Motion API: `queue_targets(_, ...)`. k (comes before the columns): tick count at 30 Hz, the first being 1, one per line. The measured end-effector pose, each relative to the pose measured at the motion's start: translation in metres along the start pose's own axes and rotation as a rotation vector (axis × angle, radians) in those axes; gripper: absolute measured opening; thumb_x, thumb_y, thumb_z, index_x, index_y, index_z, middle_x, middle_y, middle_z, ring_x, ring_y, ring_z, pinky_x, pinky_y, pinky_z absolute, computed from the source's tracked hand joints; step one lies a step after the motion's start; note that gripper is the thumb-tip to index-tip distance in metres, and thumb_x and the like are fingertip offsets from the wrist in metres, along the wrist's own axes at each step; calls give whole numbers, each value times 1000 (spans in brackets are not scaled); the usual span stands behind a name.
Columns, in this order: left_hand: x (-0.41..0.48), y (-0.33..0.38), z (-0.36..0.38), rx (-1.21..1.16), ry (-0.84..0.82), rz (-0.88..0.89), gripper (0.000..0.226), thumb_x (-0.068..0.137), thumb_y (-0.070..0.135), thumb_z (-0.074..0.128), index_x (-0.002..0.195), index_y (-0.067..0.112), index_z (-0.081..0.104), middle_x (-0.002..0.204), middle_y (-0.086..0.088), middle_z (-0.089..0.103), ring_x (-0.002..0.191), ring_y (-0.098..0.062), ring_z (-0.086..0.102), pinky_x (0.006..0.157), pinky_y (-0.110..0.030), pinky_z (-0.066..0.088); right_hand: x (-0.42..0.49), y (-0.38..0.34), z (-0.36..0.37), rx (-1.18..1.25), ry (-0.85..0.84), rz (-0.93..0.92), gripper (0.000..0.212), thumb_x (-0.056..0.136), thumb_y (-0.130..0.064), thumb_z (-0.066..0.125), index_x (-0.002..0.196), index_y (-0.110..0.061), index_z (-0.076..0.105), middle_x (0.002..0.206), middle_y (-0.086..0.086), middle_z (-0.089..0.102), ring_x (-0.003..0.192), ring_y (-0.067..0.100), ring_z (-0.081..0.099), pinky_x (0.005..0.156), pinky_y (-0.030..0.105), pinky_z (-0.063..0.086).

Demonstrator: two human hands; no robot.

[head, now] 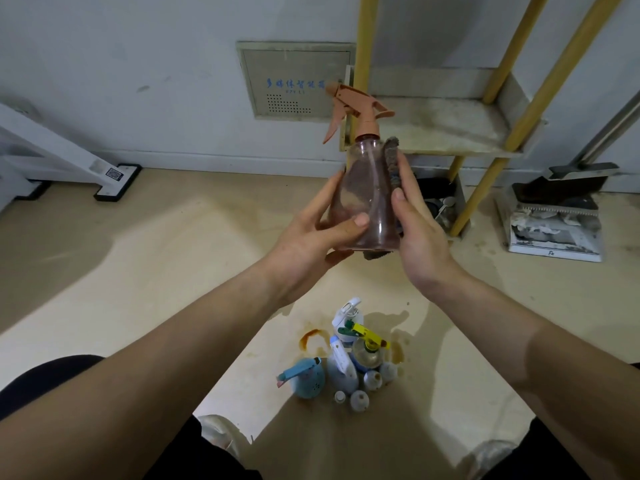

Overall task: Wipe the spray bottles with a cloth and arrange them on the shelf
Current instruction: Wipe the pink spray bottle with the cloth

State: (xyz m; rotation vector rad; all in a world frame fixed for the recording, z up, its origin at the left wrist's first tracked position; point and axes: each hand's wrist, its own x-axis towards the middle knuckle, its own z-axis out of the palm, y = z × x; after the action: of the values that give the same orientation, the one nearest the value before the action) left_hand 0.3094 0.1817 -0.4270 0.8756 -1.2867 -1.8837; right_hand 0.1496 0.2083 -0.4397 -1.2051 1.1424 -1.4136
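A clear pinkish spray bottle [367, 188] with a salmon trigger head is held upright in front of me. My left hand [311, 233] grips its lower body, thumb across the front. My right hand [415, 230] presses a grey cloth [393, 164] against the bottle's right side, thumb on the front. The cloth wraps behind and under the bottle. Several other spray bottles [349, 358] stand grouped on the floor below. The shelf [450, 126], with yellow posts, stands just behind the held bottle, its grey board bare.
A dustpan and brush [557, 209] lie on the floor at right. A white appliance base [114, 181] sits at the left wall. Small items sit on the shelf's bottom level [440, 199]. My knees and shoes frame the floor bottles.
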Motion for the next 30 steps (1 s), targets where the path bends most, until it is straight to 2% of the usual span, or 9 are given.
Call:
queue_targets(4, 1, 1, 1, 5, 54, 21, 75, 91, 9, 66, 155, 31, 34, 128, -5, 68, 112, -21, 68, 99, -34, 53, -4, 1, 0, -387, -40, -210, 50, 105, -27, 33, 155, -26, 25, 165, -1, 19, 148, -3, 19, 121, 23, 22)
queue_targets(8, 3, 4, -6, 29, 66, 44, 73, 92, 7, 68, 154, 30, 37, 134, -11, 65, 122, -29, 64, 108, -45, 48, -14, 6, 0, -698, -107, -414, 46, 106, -23, 35, 152, -16, 37, 168, 1, 8, 154, 15, 11, 124, 41, 19)
queue_targets(12, 1, 2, -3, 118, 82, 97, 75, 86, 8, 74, 150, 33, 43, 123, -6, 70, 120, -26, 64, 104, -40, 52, -8, -1, 0, -472, -69, -256, 49, 107, -23, 32, 156, -22, 25, 165, -4, 17, 150, 3, 21, 122, 32, 26)
queue_targets(16, 1, -8, 7, 225, 94, 143, 70, 83, 12, 80, 138, 43, 50, 111, 7, 74, 112, -15, 67, 94, -29, 56, 0, -10, -4, -36, 39, 20, 48, 110, -17, 27, 156, -25, 22, 125, -19, 56, 101, -15, 63, 81, 8, 49)
queue_targets(21, 2, -8, 5, 190, 184, 119, 42, 81, 7, 81, 115, 25, 65, 95, 9, 77, 92, -9, 73, 77, -20, 57, -14, 16, 4, -318, 5, -81, 47, 105, -38, 32, 149, -51, 18, 161, -10, 27, 147, -1, 26, 120, 30, 29)
queue_targets(24, 4, -10, 3, 217, 260, 110, 46, 81, 19, 84, 123, 13, 67, 108, 0, 76, 103, -18, 73, 96, -40, 57, -16, 23, 9, -364, -14, -112, 45, 105, -32, 31, 145, -50, 22, 166, -10, 12, 144, -17, 9, 114, 9, 19)
queue_targets(26, 3, -11, 5, 274, 262, 132, 47, 82, 26, 83, 125, 19, 66, 112, 4, 74, 107, -13, 70, 100, -42, 54, -15, 21, 8, -293, -7, -102, 43, 103, -34, 32, 142, -52, 26, 164, -10, 15, 140, -20, 15, 112, 6, 21)
queue_targets(29, 2, -12, 5, 364, 189, 169, 51, 82, 18, 81, 129, 25, 63, 114, 6, 72, 103, -5, 68, 92, -27, 55, -7, 20, 3, -163, 25, -39, 47, 104, -38, 35, 147, -54, 25, 158, -11, 34, 142, 4, 38, 118, 37, 35)
queue_targets(30, 2, -13, 3, 430, 162, 193, 59, 80, 18, 83, 133, 28, 60, 119, 0, 68, 107, -6, 66, 91, -24, 54, -5, 20, 0, -87, 40, -5, 48, 107, -31, 34, 151, -46, 21, 151, -14, 42, 135, 0, 46, 113, 31, 41)
